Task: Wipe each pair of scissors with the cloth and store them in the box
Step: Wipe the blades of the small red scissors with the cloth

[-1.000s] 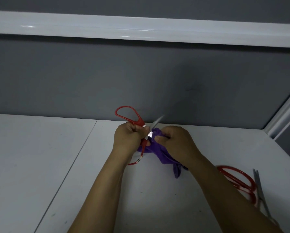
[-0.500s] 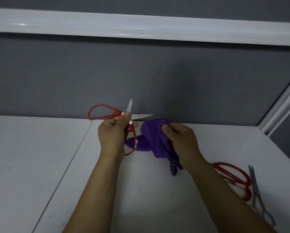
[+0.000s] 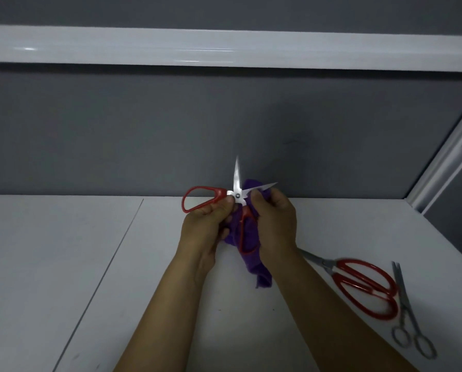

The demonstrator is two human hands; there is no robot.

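Observation:
My left hand (image 3: 205,226) grips a pair of red-handled scissors (image 3: 201,200) near the pivot, above the white table (image 3: 63,264). Its blades are spread open, one pointing up and one to the right. My right hand (image 3: 275,224) holds a purple cloth (image 3: 251,267) bunched against the right-pointing blade and the lower handle loop. The cloth's tail hangs down to the table. A second pair of red-handled scissors (image 3: 364,285) lies on the table at the right, with a small all-metal pair (image 3: 409,326) beside it. No box is in view.
A grey partition wall (image 3: 171,130) rises behind the table, with a white rail (image 3: 224,47) across its top and a white frame post (image 3: 449,157) at the right. A seam (image 3: 104,275) runs through the table's left half.
My hands came back together. The scissors moved right and the cloth now presses against the open blades near the pivot, where half a second ago it was held apart to the right.

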